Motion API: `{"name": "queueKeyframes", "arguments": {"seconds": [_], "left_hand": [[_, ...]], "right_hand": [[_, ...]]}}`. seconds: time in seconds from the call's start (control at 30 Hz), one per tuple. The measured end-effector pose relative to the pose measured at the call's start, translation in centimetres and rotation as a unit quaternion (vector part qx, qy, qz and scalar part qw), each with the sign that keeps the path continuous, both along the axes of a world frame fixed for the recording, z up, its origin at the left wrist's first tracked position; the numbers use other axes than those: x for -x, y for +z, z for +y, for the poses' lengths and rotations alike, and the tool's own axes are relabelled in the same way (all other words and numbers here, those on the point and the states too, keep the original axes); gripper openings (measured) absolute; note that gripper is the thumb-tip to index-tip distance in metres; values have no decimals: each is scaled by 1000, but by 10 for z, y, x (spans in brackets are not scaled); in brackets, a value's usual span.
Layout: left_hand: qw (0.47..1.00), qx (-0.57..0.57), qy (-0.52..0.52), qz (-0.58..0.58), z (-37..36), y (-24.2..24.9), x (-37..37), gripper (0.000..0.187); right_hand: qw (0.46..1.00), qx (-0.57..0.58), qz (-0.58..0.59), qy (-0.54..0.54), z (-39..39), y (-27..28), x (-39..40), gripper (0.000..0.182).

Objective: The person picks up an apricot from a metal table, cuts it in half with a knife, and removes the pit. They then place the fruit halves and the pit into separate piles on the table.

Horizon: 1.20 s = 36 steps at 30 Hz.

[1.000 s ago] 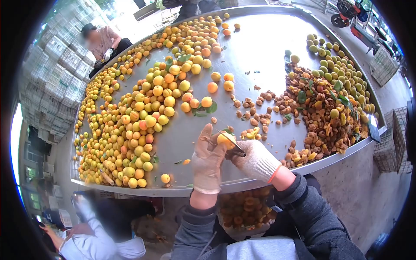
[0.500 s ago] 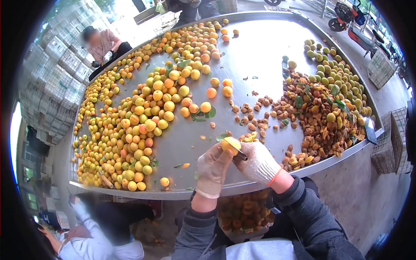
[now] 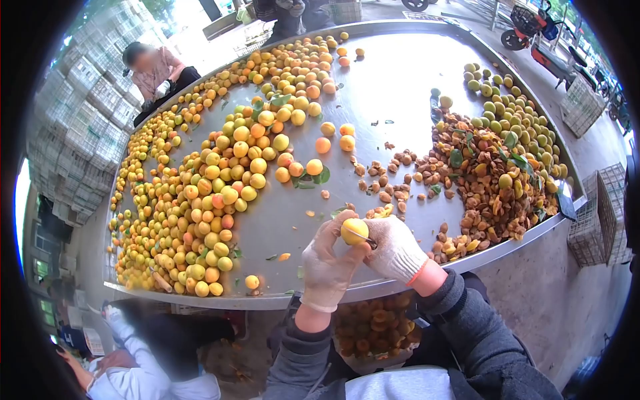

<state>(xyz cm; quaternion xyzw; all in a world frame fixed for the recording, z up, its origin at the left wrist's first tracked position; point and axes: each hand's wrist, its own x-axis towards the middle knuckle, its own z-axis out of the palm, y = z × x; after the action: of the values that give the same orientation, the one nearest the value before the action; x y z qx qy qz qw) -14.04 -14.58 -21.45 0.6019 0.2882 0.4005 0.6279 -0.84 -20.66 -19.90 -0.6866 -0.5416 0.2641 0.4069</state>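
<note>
A yellow apricot (image 3: 353, 230) is pinched in the fingers of my left hand (image 3: 328, 263), which wears a whitish glove. My right hand (image 3: 399, 252), in a white knit glove with an orange cuff edge, is closed on a small knife (image 3: 371, 242). The thin blade lies against the apricot's side; most of the handle is hidden in the fingers. Both hands are close together above the near edge of the metal table (image 3: 267, 230). Below them, at my lap, a container holds apricot halves (image 3: 377, 327).
Whole apricots (image 3: 213, 193) cover the table's left side. On the right lie brown pits and scraps (image 3: 490, 180) beside greener fruit (image 3: 527, 120). A dark phone-like object (image 3: 566, 200) rests at the right rim. Crates (image 3: 590, 220) stand beyond. Other people (image 3: 157, 73) sit around the table.
The apricot has turned and sits slightly lower in my left fingers. My right hand has shifted a little left, and the blade now shows mostly against the fruit.
</note>
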Motion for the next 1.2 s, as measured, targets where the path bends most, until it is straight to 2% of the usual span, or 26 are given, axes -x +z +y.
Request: {"name": "queueKeyframes", "arguments": {"seconds": [0.07, 0.13, 0.17, 0.23, 0.27, 0.33, 0.37, 0.4, 0.43, 0.47, 0.53, 0.57, 0.63, 0.67, 0.73, 0.77, 0.83, 0.87, 0.93, 0.97, 1.03, 1.07, 1.13, 1.17, 1.2], "left_hand": [[999, 14, -1, 38, 1, 1, 2, 47], [961, -229, 10, 154, 4, 8, 7, 47], [961, -228, 10, 155, 7, 8, 8, 47], [860, -466, 41, 204, 11, 7, 8, 48], [860, -466, 41, 203, 9, 9, 8, 48], [916, -360, 42, 175, 5, 14, 8, 50], [916, -360, 42, 175, 2, 13, 7, 50], [984, -171, 15, 50, -1, 11, 6, 50], [997, 28, -13, -77, -2, 10, 5, 50], [997, 27, -14, -76, 0, 8, 6, 50], [991, 116, -60, -42, 3, 2, 7, 51], [990, 117, -59, -42, 2, 3, 7, 51], [998, -27, -19, 56, 0, 8, 8, 51], [998, -26, -19, 57, -1, 10, 8, 51], [978, -168, 15, 119, -1, 12, 7, 49], [979, -167, 13, 120, 0, 11, 7, 49], [994, -95, -21, 57, 3, 9, 7, 46], [993, -96, -22, 58, 3, 12, 8, 46], [995, -40, -85, 28, 4, 19, 10, 45], [995, -40, -85, 28, 6, 20, 11, 45], [989, 57, -133, 20, 12, 24, 14, 46], [990, 54, -132, 19, 13, 24, 14, 46], [985, 130, -64, -89, 17, 19, 13, 46], [986, 130, -63, -88, 19, 16, 14, 46], [994, 99, -9, -54, 21, 13, 14, 46]], "right_hand": [[1000, 9, -20, -1, 0, -1, 0, 22], [999, 0, -44, 10, -1, -4, 0, 22], [999, 2, -43, 11, 0, -8, 0, 22], [998, 16, -52, 21, 2, -16, 1, 22], [998, 16, -53, 20, 2, -17, 0, 22], [998, -30, 13, 48, 2, -18, 0, 22], [998, -30, 12, 48, 1, -15, 0, 22], [999, -42, 1, 28, 1, -10, 2, 24], [999, -53, -10, 8, 0, -8, 3, 25], [998, -54, -9, 7, 1, -8, 3, 25], [997, -47, -62, 22, 1, -10, 3, 26], [997, -47, -62, 22, 1, -12, 3, 26], [994, -12, -107, 6, 2, -15, 3, 27], [994, -11, -107, 6, 2, -12, 5, 27], [990, 26, -136, -12, 2, -4, 8, 24], [990, 28, -136, -13, 1, -3, 6, 24], [997, 45, -13, 67, -2, -2, 1, 22], [997, 45, -13, 66, -2, -4, -2, 22], [980, 54, 121, 148, -3, -9, -8, 20], [980, 55, 120, 147, -3, -8, -7, 20], [981, 45, 115, 149, -2, -6, -5, 17], [981, 43, 114, 150, -4, -5, -8, 17], [982, 77, 48, 164, -9, -5, -19, 15], [983, 110, 66, 129, -13, 12, -22, 14], [987, 72, 123, 69, -17, 18, -25, 14]]}}
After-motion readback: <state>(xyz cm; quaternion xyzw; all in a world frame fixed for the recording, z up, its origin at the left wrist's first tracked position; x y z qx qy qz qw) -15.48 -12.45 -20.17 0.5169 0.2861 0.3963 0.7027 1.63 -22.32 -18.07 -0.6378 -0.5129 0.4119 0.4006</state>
